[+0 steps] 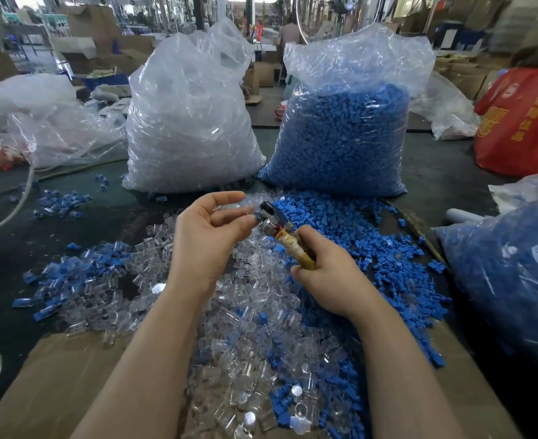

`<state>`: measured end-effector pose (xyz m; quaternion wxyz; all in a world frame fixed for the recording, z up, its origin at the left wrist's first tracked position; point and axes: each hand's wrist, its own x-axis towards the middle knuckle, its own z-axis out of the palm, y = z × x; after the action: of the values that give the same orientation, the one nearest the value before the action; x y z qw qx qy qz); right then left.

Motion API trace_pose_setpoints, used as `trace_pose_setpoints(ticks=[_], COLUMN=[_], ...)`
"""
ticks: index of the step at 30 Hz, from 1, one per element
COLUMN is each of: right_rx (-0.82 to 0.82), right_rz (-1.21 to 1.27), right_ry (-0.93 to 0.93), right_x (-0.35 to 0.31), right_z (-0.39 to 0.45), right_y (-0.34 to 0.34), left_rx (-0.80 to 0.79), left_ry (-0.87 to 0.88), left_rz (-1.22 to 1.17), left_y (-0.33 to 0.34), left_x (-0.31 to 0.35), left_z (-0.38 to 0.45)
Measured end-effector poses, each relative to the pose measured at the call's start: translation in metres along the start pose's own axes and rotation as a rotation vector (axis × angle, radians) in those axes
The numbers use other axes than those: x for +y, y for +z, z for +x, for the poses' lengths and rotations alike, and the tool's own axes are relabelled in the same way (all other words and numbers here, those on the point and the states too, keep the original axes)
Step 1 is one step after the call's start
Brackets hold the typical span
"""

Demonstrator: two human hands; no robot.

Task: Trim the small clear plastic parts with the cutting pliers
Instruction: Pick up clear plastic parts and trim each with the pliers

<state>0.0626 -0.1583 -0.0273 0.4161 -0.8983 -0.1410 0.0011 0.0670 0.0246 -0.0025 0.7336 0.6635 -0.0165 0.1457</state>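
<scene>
Clear plastic part (251,206), pinched in your left hand (206,236) at the head of the cutting pliers (278,228), looks tiny, glassy and blue-tipped, likely light, stiff and slippery. Keep hold of its body, just beside the pliers' head; your right hand (320,272) clasps the taped handles.

A dark table (435,172) carries two full plastic bags, one of clear parts (185,122) and one of blue parts (343,137), toward its far edge; loose clear pieces (245,337) and blue pieces (356,229) spread over cardboard (65,375) at the near edge
</scene>
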Motion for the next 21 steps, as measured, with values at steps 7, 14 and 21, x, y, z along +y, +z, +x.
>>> trace_pose_setpoints(ticks=[7,14,21], right_rx=[0.035,0.042,0.008], right_rz=[-0.069,-0.125,-0.186], right_ry=[0.018,0.028,0.027], right_x=[0.0000,-0.0029,-0.0055], right_z=[-0.0009,-0.0020,-0.0023], right_y=[0.0002,-0.0005,-0.0004], left_rx=[-0.018,-0.030,-0.035], left_ry=[-0.034,-0.032,-0.043], left_rz=[0.019,0.025,0.053], left_y=[-0.0008,-0.0014,-0.0060], left_x=[-0.0030,-0.0023,-0.0034], left_z=[-0.0003,-0.0017,-0.0009])
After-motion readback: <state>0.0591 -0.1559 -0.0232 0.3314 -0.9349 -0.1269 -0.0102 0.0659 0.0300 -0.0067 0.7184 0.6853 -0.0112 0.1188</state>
